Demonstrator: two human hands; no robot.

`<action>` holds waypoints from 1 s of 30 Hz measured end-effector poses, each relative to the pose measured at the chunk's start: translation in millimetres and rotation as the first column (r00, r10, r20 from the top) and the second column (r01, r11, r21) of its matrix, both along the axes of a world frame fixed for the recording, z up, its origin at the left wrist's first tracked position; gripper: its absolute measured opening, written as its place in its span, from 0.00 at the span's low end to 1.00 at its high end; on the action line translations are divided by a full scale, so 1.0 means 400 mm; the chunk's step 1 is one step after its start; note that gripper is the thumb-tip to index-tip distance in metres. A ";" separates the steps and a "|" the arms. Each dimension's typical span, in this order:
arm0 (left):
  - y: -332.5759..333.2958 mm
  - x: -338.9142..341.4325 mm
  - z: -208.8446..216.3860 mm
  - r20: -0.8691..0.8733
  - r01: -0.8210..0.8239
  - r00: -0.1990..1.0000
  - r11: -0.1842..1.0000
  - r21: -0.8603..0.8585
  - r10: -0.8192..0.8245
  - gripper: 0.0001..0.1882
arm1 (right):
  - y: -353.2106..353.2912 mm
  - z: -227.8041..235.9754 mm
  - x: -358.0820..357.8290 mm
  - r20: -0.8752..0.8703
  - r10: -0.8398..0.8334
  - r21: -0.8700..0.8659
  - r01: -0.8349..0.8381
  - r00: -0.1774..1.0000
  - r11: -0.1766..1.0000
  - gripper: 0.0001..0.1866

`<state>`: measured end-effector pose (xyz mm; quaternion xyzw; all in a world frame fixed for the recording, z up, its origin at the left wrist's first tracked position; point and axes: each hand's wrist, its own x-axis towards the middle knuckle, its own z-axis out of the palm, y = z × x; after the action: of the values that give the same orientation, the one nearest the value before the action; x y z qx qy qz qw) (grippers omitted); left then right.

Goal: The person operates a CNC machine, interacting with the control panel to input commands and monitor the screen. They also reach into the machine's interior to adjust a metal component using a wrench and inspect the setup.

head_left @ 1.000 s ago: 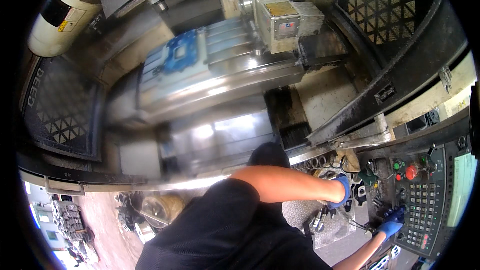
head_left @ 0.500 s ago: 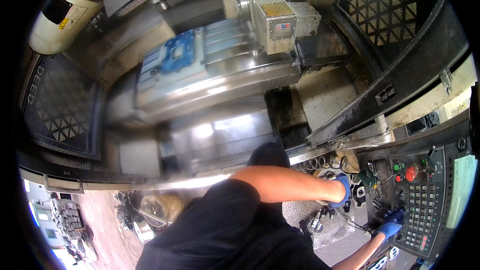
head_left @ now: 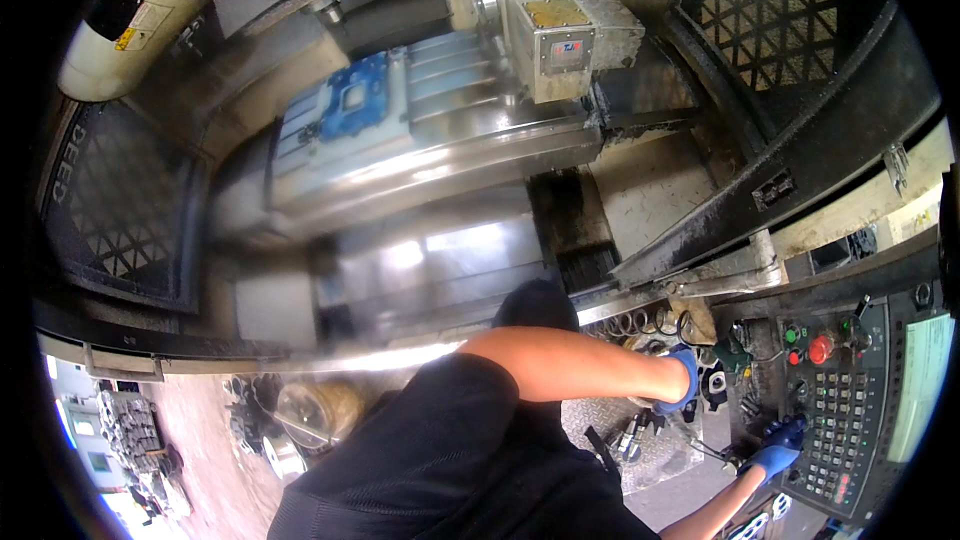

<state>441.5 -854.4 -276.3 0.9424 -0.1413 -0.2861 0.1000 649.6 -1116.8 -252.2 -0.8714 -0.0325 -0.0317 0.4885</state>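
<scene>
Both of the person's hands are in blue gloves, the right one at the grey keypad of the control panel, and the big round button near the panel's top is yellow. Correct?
Not quite. The head view shows that the big round button is red, not yellow. The rest holds: the left hand and the right hand wear blue gloves, and the right hand is at the grey keypad of the control panel.

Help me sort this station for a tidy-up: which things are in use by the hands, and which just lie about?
In use: left hand on tool shelf; right hand at control keypad.

Lying about: red button, blue fixture, metal parts.
</scene>
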 end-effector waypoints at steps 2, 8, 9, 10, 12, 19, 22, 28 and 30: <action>0.000 -0.005 0.009 0.034 0.001 0.999 1.000 0.018 -0.002 0.28 | 0.001 0.002 -0.003 0.023 0.001 -0.001 -0.001 1.000 1.000 0.24; -0.005 -0.010 -0.005 0.112 -0.016 0.994 1.000 0.017 0.014 0.23 | 0.018 -0.001 -0.013 0.019 -0.011 0.071 0.010 1.000 0.997 0.25; -0.005 -0.008 -0.009 0.116 -0.017 0.993 1.000 0.021 0.014 0.23 | 0.023 -0.002 -0.016 0.074 -0.029 0.095 0.021 0.997 0.995 0.26; -0.005 -0.006 -0.012 0.120 -0.018 0.993 1.000 0.024 0.015 0.23 | 0.027 -0.003 -0.019 0.120 -0.015 0.117 0.001 0.993 0.993 0.29; -0.002 0.000 -0.013 0.050 0.003 0.999 1.000 0.017 -0.004 0.28 | 0.032 0.001 -0.025 0.118 -0.038 0.106 0.026 0.992 0.994 0.29; 0.007 -0.010 0.029 -0.010 0.015 1.000 1.000 0.010 -0.014 0.30 | 0.013 0.018 -0.018 -0.056 -0.003 0.080 0.008 0.998 0.997 0.25; 0.013 -0.018 0.048 -0.017 0.024 1.000 0.999 0.023 -0.023 0.29 | 0.005 0.007 -0.008 0.000 0.002 -0.038 -0.002 1.000 0.999 0.25; 0.021 -0.025 0.052 0.028 0.006 1.000 1.000 0.011 -0.006 0.24 | -0.010 -0.013 0.005 0.099 0.006 -0.065 0.001 0.995 0.998 0.24; 0.021 -0.028 0.053 0.030 0.007 1.000 1.000 0.006 -0.007 0.23 | -0.013 -0.010 0.007 0.081 0.028 -0.086 -0.021 0.996 0.996 0.23</action>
<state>430.4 -845.9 -255.1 0.9465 -0.1452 -0.2724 0.0942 652.3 -1122.0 -256.3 -0.8889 -0.0644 -0.0600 0.4496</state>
